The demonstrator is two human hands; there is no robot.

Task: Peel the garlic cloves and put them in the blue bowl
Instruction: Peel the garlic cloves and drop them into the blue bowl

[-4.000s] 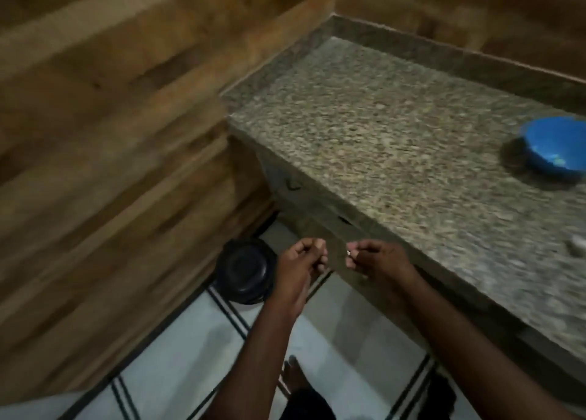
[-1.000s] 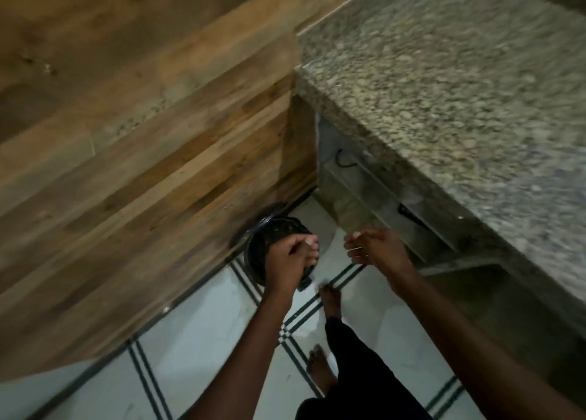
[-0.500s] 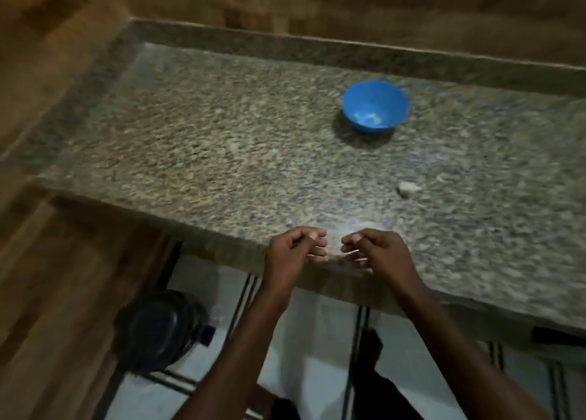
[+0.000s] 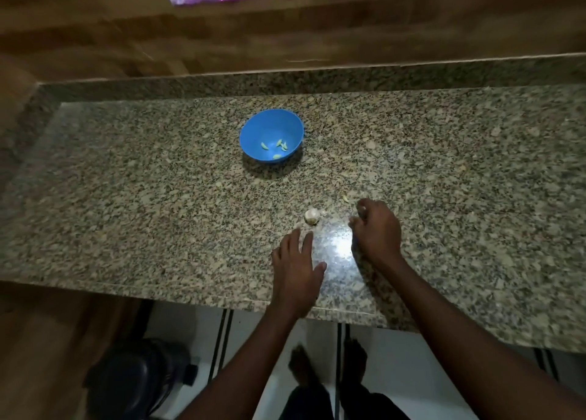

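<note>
- The garlic bulb (image 4: 312, 216) sits on the speckled stone counter (image 4: 126, 197), on the near side of the blue bowl (image 4: 271, 134) and a little to its right.
- The blue bowl holds a few small peeled cloves (image 4: 278, 147) at its bottom; they look pale green in this light.
- One tiny loose bit (image 4: 345, 198) lies on the counter, right of the garlic bulb and a bit farther back.
- The left hand (image 4: 296, 269) lies flat, palm down, on the near side of the garlic bulb. Its fingers are straight and a little spread, and the tips are just beside the bulb. I cannot tell if they touch it.
- The right hand (image 4: 375, 229) is to the right of the garlic bulb. Its fingers are curled in. I cannot tell if they pinch anything.
- A dark round bin (image 4: 133, 384) stands on the floor, below the counter edge and left of the bulb.
- Two bare feet (image 4: 301, 369) stand on the white tiled floor, nearer than the bulb.
</note>
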